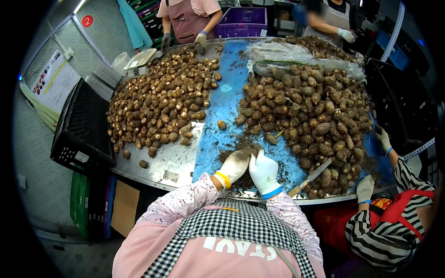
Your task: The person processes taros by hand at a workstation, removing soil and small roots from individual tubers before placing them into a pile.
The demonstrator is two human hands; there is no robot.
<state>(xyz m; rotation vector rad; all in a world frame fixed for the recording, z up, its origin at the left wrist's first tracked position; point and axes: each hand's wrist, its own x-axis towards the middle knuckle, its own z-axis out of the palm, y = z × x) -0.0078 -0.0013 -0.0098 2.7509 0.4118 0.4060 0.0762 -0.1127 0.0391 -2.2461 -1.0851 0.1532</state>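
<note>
My left hand (235, 165), in a soiled white glove with a yellow band, meets my right hand (264, 170), in a cleaner white glove with a blue band, over the blue sheet near the table's front edge. Between their fingertips is a small brown taro corm (256, 148), mostly hidden by the gloves. Beyond my hands, a single corm (221, 124) lies on the blue sheet (222, 100), with another (270, 138) by the right pile. A knife with a wooden handle (309, 178) rests against the large pile of unpeeled corms (323, 128) at the right.
Smaller corms (163, 100) form a pile on the metal table (174, 153) at left. A black crate (81, 128) stands beside it, a purple crate (242, 22) behind. Plastic wrap (285, 55) lies at back right. A co-worker's gloved hand (365, 187) is near the right edge; others stand across.
</note>
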